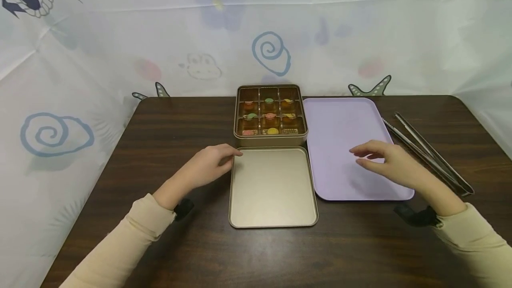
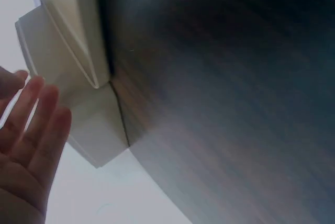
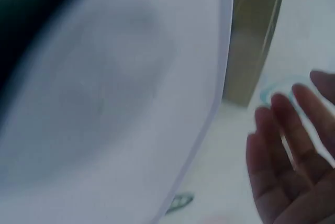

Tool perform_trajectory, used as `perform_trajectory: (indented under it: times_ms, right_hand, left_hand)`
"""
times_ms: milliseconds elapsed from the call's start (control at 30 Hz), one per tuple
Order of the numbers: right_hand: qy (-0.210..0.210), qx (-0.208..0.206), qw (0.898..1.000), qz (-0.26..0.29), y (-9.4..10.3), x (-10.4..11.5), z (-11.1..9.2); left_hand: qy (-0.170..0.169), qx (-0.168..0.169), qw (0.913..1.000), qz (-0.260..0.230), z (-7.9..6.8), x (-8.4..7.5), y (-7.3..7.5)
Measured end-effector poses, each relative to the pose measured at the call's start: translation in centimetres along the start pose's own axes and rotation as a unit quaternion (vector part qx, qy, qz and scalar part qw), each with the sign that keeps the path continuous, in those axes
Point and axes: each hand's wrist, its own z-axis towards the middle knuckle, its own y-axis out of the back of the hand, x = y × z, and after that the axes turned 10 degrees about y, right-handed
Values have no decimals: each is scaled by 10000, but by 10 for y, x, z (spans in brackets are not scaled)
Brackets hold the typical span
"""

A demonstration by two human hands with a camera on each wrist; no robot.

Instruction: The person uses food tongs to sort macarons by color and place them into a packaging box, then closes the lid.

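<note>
My left hand (image 1: pixel 210 163) reaches in from the left with its fingertips at the upper left corner of a flat gold metal lid (image 1: pixel 274 190); whether they touch it I cannot tell. Behind the lid stands a gold tin (image 1: pixel 270 140) with a brown divided insert. Small pink, green and yellow pieces (image 1: pixel 273 131) sit in its compartments, too small to make out their kind. Over a lilac tray (image 1: pixel 340 132) hovers my right hand (image 1: pixel 386 163), fingers loosely bent and holding nothing. Both wrist views show relaxed, spread fingers.
Metal tongs (image 1: pixel 428 146) lie with arms apart to the right of the tray, partly behind my right forearm. Everything rests on a dark wooden table (image 1: pixel 180 243). A white printed curtain (image 1: pixel 120 48) hangs behind its far edge.
</note>
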Motion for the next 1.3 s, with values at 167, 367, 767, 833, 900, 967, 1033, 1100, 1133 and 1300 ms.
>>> perform_trajectory:
  times_ms: [167, 367, 767, 833, 900, 967, 1033, 1100, 1133, 1300]
  right_hand:
    - [873, 380, 9950, 314, -20, 22, 6]
    - [1292, 974, 9842, 721, -41, 34, 10]
    - [1993, 1641, 9645, 553, -72, 41, 16]
    - [2024, 1713, 9635, 372, -72, 42, 16]
    - [2052, 1810, 9617, 192, -73, 43, 16]
    - [2071, 1909, 9595, 52, -73, 44, 16]
    - [2107, 1972, 9575, -9, -74, 44, 16]
    - [2193, 1974, 9555, -39, -76, 45, 16]
    - [2249, 1955, 9546, -49, -77, 45, 16]
    - [2482, 1791, 9519, -135, -81, 45, 15]
  left_hand:
    - [-203, 242, 9983, 496, -6, 2, -2]
    - [-393, 441, 9960, 666, -9, 5, -4]
    - [-532, 580, 9914, 1043, -11, 11, -9]
    - [-627, 601, 9895, 1152, -12, 12, -10]
    - [-710, 614, 9881, 1222, -12, 13, -11]
    - [-785, 587, 9869, 1286, -12, 14, -12]
    - [-818, 551, 9866, 1302, -13, 15, -13]
    - [-907, 477, 9858, 1332, -13, 16, -14]
    - [-929, 447, 9858, 1324, -14, 17, -14]
    - [-1223, 197, 9845, 1242, -16, 21, -16]
